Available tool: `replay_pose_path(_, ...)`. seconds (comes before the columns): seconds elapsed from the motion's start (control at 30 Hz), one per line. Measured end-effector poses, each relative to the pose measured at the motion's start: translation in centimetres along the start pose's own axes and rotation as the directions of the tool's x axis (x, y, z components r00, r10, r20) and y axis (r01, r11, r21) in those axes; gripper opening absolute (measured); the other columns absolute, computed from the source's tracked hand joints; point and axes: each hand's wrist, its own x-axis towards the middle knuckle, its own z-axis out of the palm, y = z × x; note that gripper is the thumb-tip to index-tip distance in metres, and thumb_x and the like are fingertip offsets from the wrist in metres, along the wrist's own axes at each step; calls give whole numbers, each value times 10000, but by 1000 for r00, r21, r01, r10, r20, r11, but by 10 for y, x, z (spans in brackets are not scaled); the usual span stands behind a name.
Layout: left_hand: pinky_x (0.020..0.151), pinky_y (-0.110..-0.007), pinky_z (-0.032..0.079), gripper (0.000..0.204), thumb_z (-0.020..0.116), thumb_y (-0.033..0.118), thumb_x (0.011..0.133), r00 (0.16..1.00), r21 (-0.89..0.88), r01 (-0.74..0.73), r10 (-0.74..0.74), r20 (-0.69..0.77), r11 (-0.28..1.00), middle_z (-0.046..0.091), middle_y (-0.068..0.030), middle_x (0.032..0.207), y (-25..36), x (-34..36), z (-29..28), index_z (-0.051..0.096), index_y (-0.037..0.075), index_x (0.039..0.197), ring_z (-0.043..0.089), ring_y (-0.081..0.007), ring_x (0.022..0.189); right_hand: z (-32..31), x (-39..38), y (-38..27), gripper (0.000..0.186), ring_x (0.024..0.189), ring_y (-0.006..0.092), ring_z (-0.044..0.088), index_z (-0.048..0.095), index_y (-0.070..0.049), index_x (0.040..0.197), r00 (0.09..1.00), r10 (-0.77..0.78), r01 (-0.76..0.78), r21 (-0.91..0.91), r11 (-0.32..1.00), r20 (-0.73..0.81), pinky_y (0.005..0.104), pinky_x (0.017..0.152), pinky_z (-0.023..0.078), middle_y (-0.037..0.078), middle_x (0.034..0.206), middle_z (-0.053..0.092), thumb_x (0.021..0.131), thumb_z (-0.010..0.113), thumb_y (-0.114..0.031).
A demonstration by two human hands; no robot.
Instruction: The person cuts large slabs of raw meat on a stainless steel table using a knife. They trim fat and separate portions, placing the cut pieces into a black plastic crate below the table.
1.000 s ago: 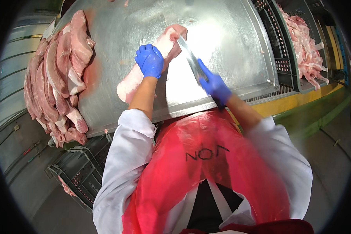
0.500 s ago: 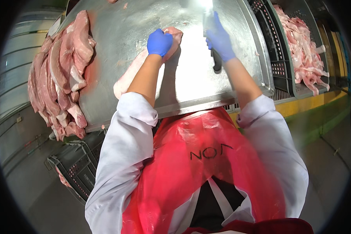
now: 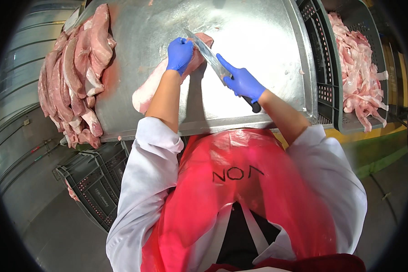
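Observation:
A long piece of pale pink meat (image 3: 150, 89) lies slantwise on the metal table (image 3: 136, 31). My left hand (image 3: 180, 55), in a blue glove, is closed on the meat near its far end. In my right hand (image 3: 245, 83), also gloved in blue, is a knife (image 3: 209, 55) with a black handle. My index finger stretches along the back of the blade. The blade points to the far left, and its front part lies over the far end of the meat, close to my left fingers. Whether the edge has entered the meat I cannot tell.
A pile of long meat pieces (image 3: 72, 77) lies along the table's left side. To the right, a dark crate (image 3: 381, 50) holds pale trimmings (image 3: 356, 68). Another dark crate (image 3: 99, 190) stands below the table at the lower left. The table has a raised rim (image 3: 309, 68).
My right hand has brought the knife left and nearer, from beside the meat to over its far end, and the blade has turned leftward. My left hand keeps its grip on the meat.

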Motion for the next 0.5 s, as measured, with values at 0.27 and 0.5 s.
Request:
replay_pose_path(0.27, 656, -333, 505, 222, 659, 197, 934, 987, 270, -145, 158, -26, 952, 696, -95, 754, 21, 5, 0, 697, -13, 874, 637, -159, 697, -17, 107, -40, 740, 636, 193, 619, 240, -324, 1617, 998, -46, 49, 82, 995, -43, 340, 596, 559, 145, 986, 672, 957, 460, -72)
replay_pose_path(0.5, 672, -292, 485, 196, 671, 183, 925, 979, 20, -102, 97, 179, 995, 671, -43, 783, 23, 24, -29, 695, -6, 875, 581, -115, 707, -8, 39, 3, 720, 562, 120, 579, 241, -362, 1615, 985, 12, -43, 175, 984, 171, 307, 537, 545, 64, 753, 614, 1002, 557, -154)
